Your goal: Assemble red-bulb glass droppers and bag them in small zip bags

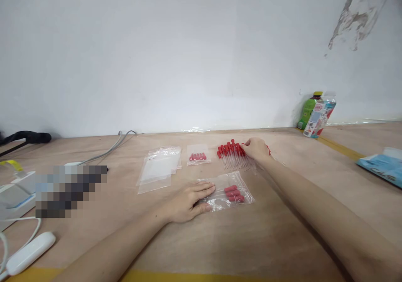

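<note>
My left hand (193, 200) lies flat with its fingers stretched out over the left end of a clear zip bag (218, 196). Inside that bag, droppers with red rubber bulbs (234, 193) show at the right end. Farther back, my right hand (256, 148) reaches into a pile of red-bulbed droppers (231, 152) with thin clear tubes. Its fingertips are closed at a red bulb on the pile's right side; the palm hides part of the pile. A smaller bag (198, 150) holding several red-bulbed pieces lies left of the pile.
A stack of flat clear bags (158, 171) lies at left. Farther left are a white power strip (19, 206), cables (106, 151) and a white plug-like piece (31, 252). Two bottles, one green (307, 112) and one printed (320, 116), stand by the wall. A blue packet (381, 169) lies at right.
</note>
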Action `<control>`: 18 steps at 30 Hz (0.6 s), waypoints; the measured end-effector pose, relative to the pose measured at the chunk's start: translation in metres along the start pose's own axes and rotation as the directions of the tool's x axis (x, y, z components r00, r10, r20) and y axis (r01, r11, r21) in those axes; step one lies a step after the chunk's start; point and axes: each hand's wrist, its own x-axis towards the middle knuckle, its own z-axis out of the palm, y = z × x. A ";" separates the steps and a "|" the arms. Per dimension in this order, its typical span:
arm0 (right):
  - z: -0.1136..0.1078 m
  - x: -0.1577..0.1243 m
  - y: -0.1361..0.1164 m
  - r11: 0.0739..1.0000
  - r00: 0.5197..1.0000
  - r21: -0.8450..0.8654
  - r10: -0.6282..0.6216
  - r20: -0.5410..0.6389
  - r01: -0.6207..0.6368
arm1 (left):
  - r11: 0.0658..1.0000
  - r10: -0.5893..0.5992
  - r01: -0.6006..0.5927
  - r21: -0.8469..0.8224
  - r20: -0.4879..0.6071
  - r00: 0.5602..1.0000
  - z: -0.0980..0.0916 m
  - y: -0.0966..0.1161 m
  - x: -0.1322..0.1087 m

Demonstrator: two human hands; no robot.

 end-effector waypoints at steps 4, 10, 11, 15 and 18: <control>-0.008 -0.001 -0.004 0.998 0.998 0.033 0.056 -0.005 -0.055 | 1.000 0.001 -0.001 0.011 0.007 1.000 0.000 0.000 0.000; -0.039 -0.007 0.005 0.974 0.999 0.223 -0.042 -0.019 0.046 | 1.000 0.003 -0.003 0.017 0.004 1.000 0.000 -0.002 0.000; -0.043 -0.011 0.008 0.942 0.998 0.329 -0.059 -0.023 0.063 | 1.000 0.004 -0.004 0.013 0.002 1.000 0.001 -0.002 0.000; -0.049 -0.038 0.022 0.614 1.000 0.789 -0.023 -0.011 0.023 | 1.000 0.011 -0.011 -0.010 -0.006 1.000 0.002 -0.003 0.001; -0.043 -0.060 0.033 0.489 0.998 0.870 0.041 0.053 -0.067 | 1.000 -0.002 0.002 -0.005 0.006 1.000 0.002 -0.003 0.001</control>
